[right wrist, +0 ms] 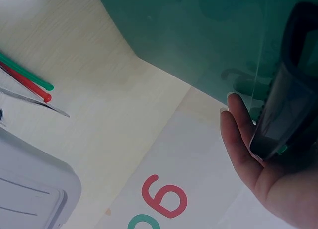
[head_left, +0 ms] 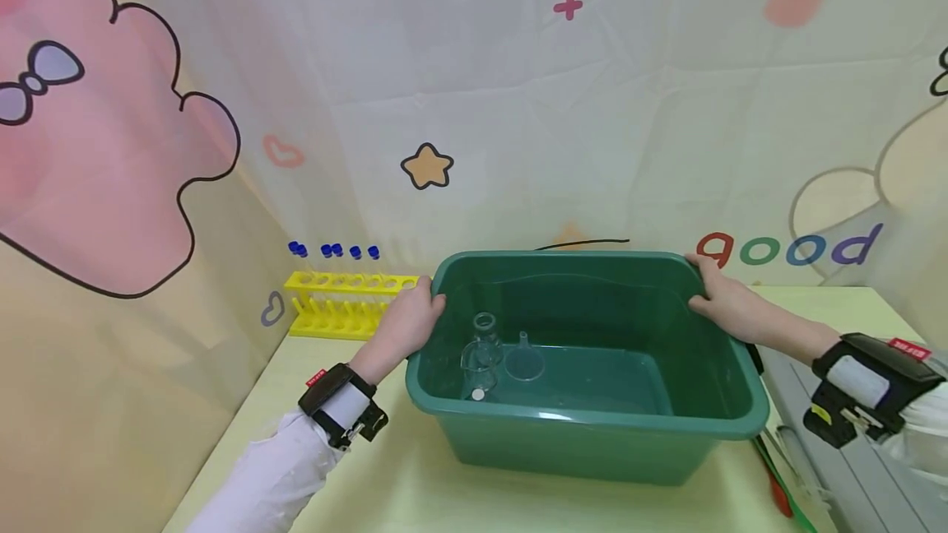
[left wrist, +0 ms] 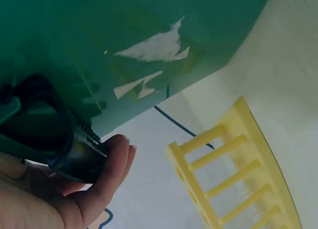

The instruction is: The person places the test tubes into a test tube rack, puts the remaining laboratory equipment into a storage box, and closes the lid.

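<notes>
A green plastic bin (head_left: 570,452) stands in front of me on the table. My left hand (head_left: 406,323) grips its left end, thumb over the rim, and in the left wrist view the fingers (left wrist: 112,172) curl beneath a black handle (left wrist: 79,157). At the opposite end my right hand (head_left: 729,303) holds the rim, its fingers around another black handle (right wrist: 285,107) in the right wrist view. Inside the bin, at the left, are a clear glass flask (head_left: 485,345), a clear beaker-like vessel (head_left: 474,358) overlapping it, and a clear funnel (head_left: 524,363).
A yellow test tube rack (head_left: 329,327) holding several blue-capped tubes (head_left: 336,250) stands left of the bin. To the right lie a grey case (head_left: 862,442), a red-ended tool (head_left: 779,496) and a green stick (head_left: 801,516). A printed curtain (head_left: 504,138) hangs behind.
</notes>
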### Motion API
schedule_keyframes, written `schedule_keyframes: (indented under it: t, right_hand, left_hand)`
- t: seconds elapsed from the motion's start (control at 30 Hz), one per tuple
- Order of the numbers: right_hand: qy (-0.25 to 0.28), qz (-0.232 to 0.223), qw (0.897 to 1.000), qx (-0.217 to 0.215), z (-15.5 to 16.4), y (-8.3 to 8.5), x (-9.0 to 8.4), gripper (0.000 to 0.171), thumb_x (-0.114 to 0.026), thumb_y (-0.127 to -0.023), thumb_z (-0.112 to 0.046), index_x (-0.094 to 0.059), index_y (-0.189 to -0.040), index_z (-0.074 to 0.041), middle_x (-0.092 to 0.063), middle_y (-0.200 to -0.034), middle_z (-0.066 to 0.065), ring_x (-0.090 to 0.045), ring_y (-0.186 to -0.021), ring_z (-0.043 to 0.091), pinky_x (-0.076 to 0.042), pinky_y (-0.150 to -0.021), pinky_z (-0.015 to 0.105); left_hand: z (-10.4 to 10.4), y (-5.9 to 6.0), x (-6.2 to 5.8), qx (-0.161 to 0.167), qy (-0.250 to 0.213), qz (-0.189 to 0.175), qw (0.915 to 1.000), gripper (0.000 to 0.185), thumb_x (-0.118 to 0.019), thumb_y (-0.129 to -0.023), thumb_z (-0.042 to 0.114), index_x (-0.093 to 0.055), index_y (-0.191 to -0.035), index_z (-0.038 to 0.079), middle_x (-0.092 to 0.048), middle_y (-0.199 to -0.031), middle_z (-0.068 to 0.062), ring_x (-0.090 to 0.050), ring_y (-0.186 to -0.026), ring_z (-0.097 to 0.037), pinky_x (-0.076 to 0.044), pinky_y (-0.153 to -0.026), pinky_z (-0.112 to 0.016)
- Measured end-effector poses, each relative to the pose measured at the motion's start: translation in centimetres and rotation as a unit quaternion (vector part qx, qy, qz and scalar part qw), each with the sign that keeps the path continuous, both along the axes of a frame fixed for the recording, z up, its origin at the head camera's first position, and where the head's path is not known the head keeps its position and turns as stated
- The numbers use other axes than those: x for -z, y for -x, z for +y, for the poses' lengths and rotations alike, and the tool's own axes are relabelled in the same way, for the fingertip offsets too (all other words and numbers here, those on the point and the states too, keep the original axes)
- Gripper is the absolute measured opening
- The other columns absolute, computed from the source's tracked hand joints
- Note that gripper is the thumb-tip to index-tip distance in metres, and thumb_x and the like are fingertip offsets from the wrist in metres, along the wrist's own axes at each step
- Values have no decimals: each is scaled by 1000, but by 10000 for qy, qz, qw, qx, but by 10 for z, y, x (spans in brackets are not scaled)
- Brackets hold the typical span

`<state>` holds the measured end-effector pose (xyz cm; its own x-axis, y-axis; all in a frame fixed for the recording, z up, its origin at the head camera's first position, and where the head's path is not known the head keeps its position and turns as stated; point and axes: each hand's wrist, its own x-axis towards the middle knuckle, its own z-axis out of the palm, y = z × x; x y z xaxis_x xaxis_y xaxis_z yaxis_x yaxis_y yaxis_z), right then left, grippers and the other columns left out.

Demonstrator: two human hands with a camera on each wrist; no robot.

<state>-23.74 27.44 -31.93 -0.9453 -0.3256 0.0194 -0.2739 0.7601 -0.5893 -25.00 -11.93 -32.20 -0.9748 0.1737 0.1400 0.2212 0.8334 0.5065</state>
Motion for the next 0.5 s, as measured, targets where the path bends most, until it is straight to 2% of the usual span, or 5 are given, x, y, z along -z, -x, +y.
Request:
schedule_keyframes:
  t: [0.1,0.23,0.33,0.4,0.5]
  right_hand:
    - [-80,81,9999,-40,0,2,-2,59,-40,-92,-3,-2,-133,16,-29,-123,42,-43,-105,50,-39,-81,55]
    - [-205,313,9993,-44,0,6,-8,61,-40,-98,-21,-8,-136,14,-31,-126,39,-39,-109,51,-34,-84,59]
    - [96,402,9991,116,3,8,-13,61,-32,-99,-31,-12,-136,13,-39,-121,37,-48,-101,47,-40,-80,55]
    - [345,488,9979,251,7,8,-15,56,-29,-100,-30,-19,-134,14,-46,-112,34,-54,-92,42,-45,-75,48]
    - [419,613,9964,399,15,6,-14,42,-37,-99,-20,-38,-121,16,-54,-97,27,-60,-77,33,-51,-62,40]
  left_hand:
    - [-1,0,1,-52,-178,26,9998,21,-44,-94,12,-48,-101,-7,-50,-71,-12,-59,-64,-24,-51,-55,-30]
    - [-6,-2,-1,-212,-366,-33,9991,19,-45,-94,11,-50,-98,-6,-52,-75,-13,-59,-70,-25,-51,-62,-33]
    - [-11,-4,-2,-340,-467,-115,9983,18,-45,-94,12,-51,-97,-5,-53,-77,-13,-60,-72,-25,-51,-63,-35]
    - [-14,-5,-1,-376,-502,-123,9980,18,-45,-94,11,-51,-97,-5,-54,-77,-13,-61,-73,-25,-51,-63,-35]
    - [-18,-6,0,-421,-529,-117,9976,18,-45,-94,11,-52,-97,-5,-54,-77,-13,-61,-73,-25,-51,-63,-36]
